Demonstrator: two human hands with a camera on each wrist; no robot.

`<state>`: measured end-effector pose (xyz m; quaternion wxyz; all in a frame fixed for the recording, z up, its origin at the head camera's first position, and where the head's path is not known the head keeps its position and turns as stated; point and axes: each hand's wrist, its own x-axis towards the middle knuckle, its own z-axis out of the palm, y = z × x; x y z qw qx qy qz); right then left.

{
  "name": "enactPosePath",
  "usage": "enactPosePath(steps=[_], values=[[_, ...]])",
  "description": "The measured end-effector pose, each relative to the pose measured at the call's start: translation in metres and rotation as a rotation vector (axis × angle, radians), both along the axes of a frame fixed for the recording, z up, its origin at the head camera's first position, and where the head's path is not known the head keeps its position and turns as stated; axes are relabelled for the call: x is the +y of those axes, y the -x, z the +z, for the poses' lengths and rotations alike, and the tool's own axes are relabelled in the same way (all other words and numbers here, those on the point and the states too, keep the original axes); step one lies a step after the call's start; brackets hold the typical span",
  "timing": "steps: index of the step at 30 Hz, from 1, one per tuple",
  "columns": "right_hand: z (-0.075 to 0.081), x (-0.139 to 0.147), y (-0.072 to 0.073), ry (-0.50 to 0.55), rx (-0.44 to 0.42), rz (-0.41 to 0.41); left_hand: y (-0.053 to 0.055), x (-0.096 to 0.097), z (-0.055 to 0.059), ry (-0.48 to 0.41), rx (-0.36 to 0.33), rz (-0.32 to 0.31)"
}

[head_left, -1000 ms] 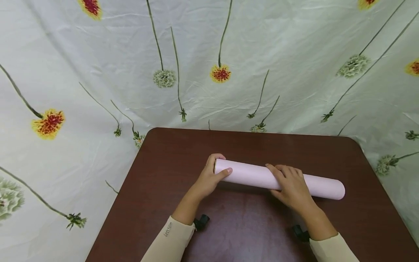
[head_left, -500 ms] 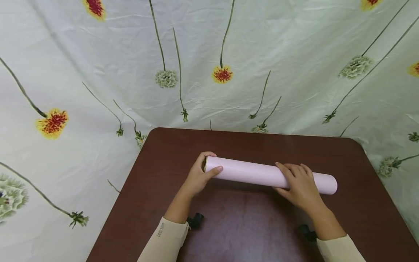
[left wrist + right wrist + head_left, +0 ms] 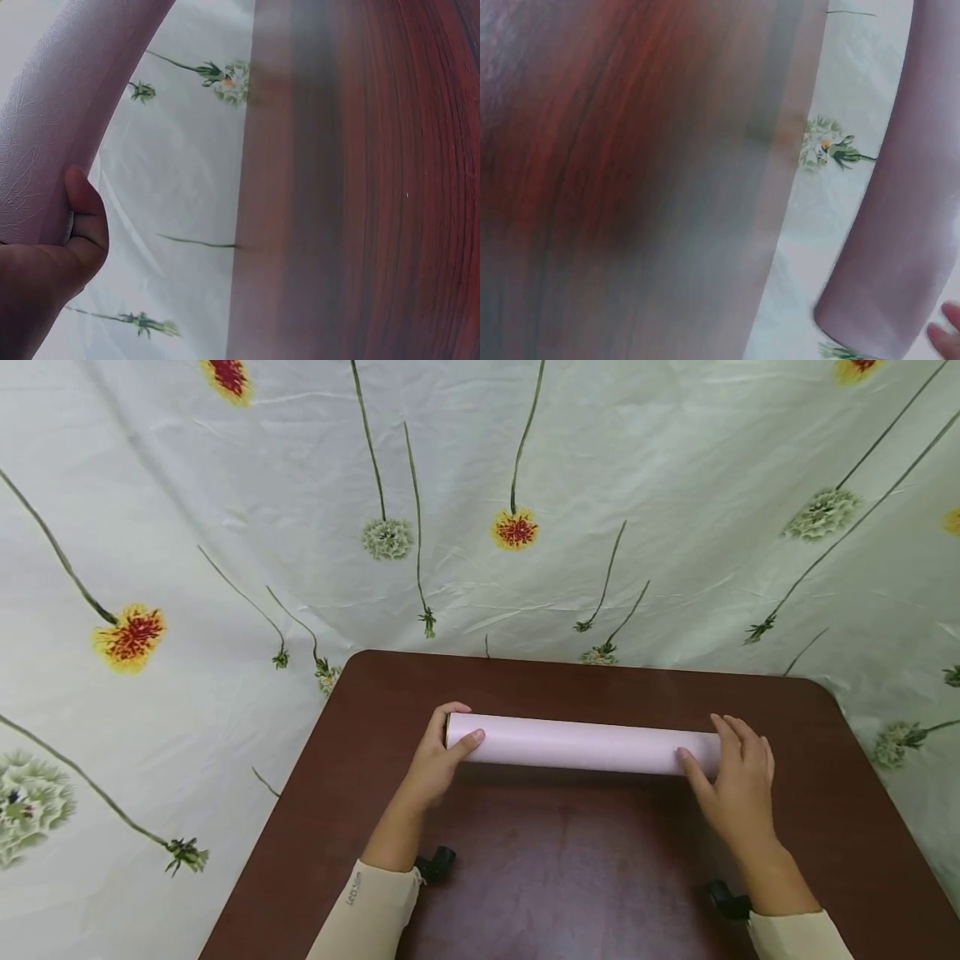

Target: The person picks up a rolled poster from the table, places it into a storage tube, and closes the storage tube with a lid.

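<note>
A pale pink wallpaper-like roll with a creased, textured surface is held nearly level above the brown table. My left hand grips its left end, thumb in front and fingers behind. In the left wrist view the thumb bends over the roll. My right hand is at the right end, its fingers fairly straight over the roll and the thumb at its near side. Only fingertips show in the right wrist view, beside the roll's end.
The brown wooden table has rounded far corners. A white curtain printed with flowers hangs behind and beside it. A dark device sits at the left wrist and another at the right wrist.
My left hand has moved left with the roll, which has turned closer to level. My right hand has slid right along it, from near its middle to its right end, its fingers straightening.
</note>
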<state>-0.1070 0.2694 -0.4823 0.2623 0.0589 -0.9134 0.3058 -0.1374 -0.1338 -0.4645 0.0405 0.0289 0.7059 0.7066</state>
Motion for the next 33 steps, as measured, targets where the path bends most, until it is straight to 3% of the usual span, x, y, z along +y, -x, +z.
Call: enactPosePath(steps=[7, 13, 22, 29, 33], values=[[0.004, 0.005, 0.002, 0.270, -0.389, -0.140, 0.003, -0.004, -0.004, -0.002, -0.019, 0.018], [0.003, 0.008, 0.005, 0.386, -0.584, -0.214, 0.003, -0.008, -0.011, -0.003, -0.041, 0.035], [0.001, 0.003, 0.006, 0.377, -0.524, -0.235, 0.000, -0.013, -0.017, 0.001, -0.074, 0.037], [0.002, -0.001, 0.006, 0.354, -0.548, -0.222, 0.003, -0.021, -0.030, 0.005, -0.078, 0.035], [0.001, -0.005, 0.004, 0.354, -0.541, -0.190, 0.007, -0.025, -0.037, 0.022, -0.065, 0.089]])
